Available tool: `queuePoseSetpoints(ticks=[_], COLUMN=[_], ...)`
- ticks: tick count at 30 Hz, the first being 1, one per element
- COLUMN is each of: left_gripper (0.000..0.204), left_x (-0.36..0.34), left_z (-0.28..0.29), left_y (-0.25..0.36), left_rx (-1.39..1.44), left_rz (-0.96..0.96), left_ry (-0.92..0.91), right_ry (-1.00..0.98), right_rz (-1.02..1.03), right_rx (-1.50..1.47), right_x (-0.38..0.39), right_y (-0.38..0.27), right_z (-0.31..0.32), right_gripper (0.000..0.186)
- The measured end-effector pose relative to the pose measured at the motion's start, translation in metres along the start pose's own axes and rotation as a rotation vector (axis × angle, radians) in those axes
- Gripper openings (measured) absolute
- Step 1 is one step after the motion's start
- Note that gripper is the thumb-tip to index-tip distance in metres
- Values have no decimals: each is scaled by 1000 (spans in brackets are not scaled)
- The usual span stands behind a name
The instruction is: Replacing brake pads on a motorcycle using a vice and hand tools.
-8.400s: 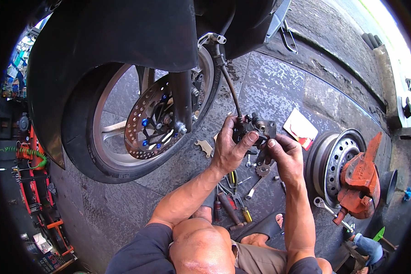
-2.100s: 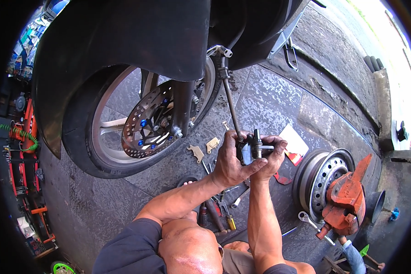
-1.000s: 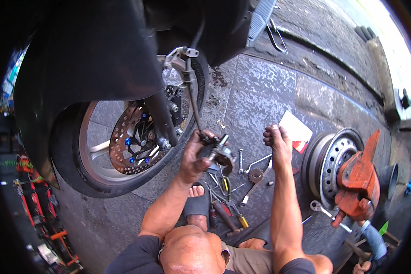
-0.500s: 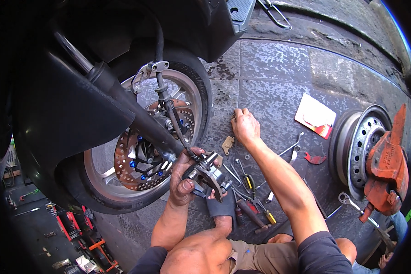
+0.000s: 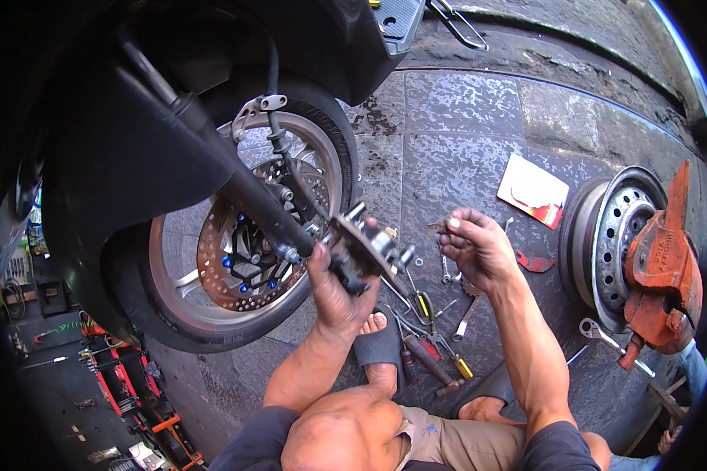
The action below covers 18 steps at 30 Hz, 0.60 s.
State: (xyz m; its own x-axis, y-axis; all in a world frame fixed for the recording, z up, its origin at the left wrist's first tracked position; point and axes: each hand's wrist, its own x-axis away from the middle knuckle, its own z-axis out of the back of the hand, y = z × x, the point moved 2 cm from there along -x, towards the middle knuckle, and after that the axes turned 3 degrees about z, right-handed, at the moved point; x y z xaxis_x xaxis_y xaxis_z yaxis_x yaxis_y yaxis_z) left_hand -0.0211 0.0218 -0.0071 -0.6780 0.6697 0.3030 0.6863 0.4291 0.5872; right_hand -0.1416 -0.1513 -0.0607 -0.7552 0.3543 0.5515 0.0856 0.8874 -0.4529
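My left hand (image 5: 338,302) grips a brake caliper (image 5: 360,253) from below, thumb on its near left side. The caliper is tilted, bolts and pins upward, and a black hose runs up from it toward the front fork (image 5: 263,208). To the right, my right hand (image 5: 483,250) is raised above the floor, pinching a small, thin brownish piece that looks like a brake pad (image 5: 437,227); the fingers hide most of it. Behind the caliper is the motorcycle's front wheel, its drilled brake disc (image 5: 216,263) carrying blue bolts.
Wrenches, screwdrivers with yellow handles (image 5: 462,366) and a hammer (image 5: 428,363) lie near my sandalled foot. Farther right are a red flat piece (image 5: 536,262), a white-and-red card (image 5: 532,191), a steel wheel rim (image 5: 617,251) and an orange vise (image 5: 665,271). Red tool racks (image 5: 114,373) stand left.
My right hand has lifted off the floor and come nearer, bringing the small piece with it. My left hand has turned the caliper and raised it slightly.
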Motion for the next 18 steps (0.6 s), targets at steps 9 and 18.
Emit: queuePoseSetpoints(ticks=[9,18], left_gripper=[51,75], left_x=[-14,-2], left_z=[-38,-46], left_y=[-36,-42], left_rx=[154,-197], left_rz=[-67,-89], left_ry=[107,51], right_ry=[-42,18], right_rz=[7,56], right_rx=[-169,-276], right_x=[75,83], right_y=[18,42], right_z=[-27,-48], right_gripper=[11,17])
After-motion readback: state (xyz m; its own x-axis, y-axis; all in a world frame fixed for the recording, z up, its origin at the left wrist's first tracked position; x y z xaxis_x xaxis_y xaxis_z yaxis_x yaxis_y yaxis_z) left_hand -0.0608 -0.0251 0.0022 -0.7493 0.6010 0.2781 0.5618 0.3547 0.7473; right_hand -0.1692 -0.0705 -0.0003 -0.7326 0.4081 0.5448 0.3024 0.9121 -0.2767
